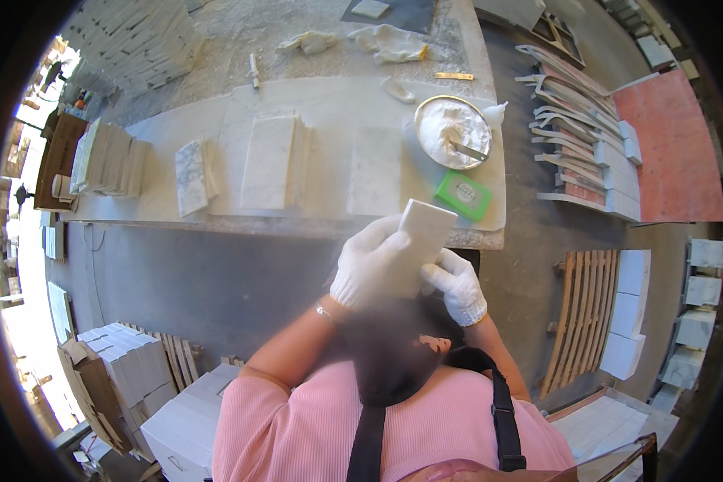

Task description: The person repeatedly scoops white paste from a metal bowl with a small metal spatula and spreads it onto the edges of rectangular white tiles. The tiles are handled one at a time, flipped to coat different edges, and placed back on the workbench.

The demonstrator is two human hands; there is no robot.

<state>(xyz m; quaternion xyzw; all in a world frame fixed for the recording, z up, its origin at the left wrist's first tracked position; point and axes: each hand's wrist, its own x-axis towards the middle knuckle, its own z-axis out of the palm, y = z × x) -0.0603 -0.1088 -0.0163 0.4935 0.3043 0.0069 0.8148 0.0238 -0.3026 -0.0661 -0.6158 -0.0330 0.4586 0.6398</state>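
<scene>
In front of my chest, just off the table's near edge, a white stone tile (428, 227) is held tilted. My left hand (369, 263), in a white knit glove, grips it along the left side. My gloved right hand (458, 286) is closed at the tile's lower right edge, with the thumb against it; its other fingers are partly hidden. Beyond the tile sit a green box-shaped block (463, 195) and a round tub of white paste (442, 124) with a putty knife (469, 151) stuck in it. A flat marble tile (375, 170) lies left of these.
More marble tiles (269, 161) stand in stacks along the pale worktable (329, 100). Loose gloves (390, 42), a white pen-like stick (254, 71) and a brass-coloured strip (454, 75) lie farther back. A slatted wooden pallet (580, 317) and piled boxes (193, 422) stand on the floor.
</scene>
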